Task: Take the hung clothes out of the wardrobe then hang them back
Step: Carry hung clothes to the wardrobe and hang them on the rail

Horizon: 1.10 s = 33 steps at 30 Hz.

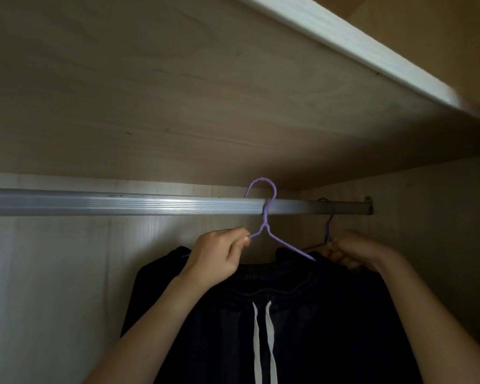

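Note:
A purple wire hanger (265,217) has its hook over the metal wardrobe rod (122,202). It carries a dark garment (302,314) with two white drawstrings (262,342). My left hand (216,256) pinches the hanger's left shoulder wire. My right hand (352,253) is closed on the garment's right top edge, by the hanger's right end. A second hanger (328,231) hangs further right on the rod, mostly hidden behind my right hand.
A wooden shelf (178,92) spans close above the rod, with a pale front edge (372,51). The wardrobe's right side wall (441,217) holds the rod bracket (367,206). The back panel (53,273) shows bare to the left of the garment.

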### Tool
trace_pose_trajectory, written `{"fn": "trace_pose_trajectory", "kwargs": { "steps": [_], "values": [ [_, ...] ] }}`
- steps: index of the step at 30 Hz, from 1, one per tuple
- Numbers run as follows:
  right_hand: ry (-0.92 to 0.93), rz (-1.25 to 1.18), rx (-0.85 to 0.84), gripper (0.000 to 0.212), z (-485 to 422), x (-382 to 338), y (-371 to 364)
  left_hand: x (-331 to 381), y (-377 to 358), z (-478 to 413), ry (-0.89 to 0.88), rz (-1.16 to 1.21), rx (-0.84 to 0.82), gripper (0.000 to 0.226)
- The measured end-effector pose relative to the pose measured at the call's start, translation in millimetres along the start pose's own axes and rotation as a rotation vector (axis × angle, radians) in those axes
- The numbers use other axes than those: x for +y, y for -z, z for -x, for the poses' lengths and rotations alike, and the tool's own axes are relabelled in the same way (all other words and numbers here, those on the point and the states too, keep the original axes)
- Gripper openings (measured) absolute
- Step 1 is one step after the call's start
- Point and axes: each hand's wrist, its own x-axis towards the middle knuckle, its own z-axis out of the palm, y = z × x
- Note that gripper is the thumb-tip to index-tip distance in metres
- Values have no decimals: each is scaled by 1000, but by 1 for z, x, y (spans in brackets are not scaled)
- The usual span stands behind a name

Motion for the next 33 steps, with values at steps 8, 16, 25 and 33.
{"fn": "trace_pose_trajectory", "kwargs": {
  "steps": [8,16,25,33],
  "values": [
    [-33,48,51,26,14,-9,-2,2,-18,26,179,130,-120,19],
    [8,90,301,28,36,-11,-10,13,-25,22,252,186,-162,22],
    [46,102,496,23,42,-3,-19,18,-21,22,246,164,-160,19],
    [319,-18,696,27,126,-20,-39,42,19,46,322,167,-42,20]
  ]
}}
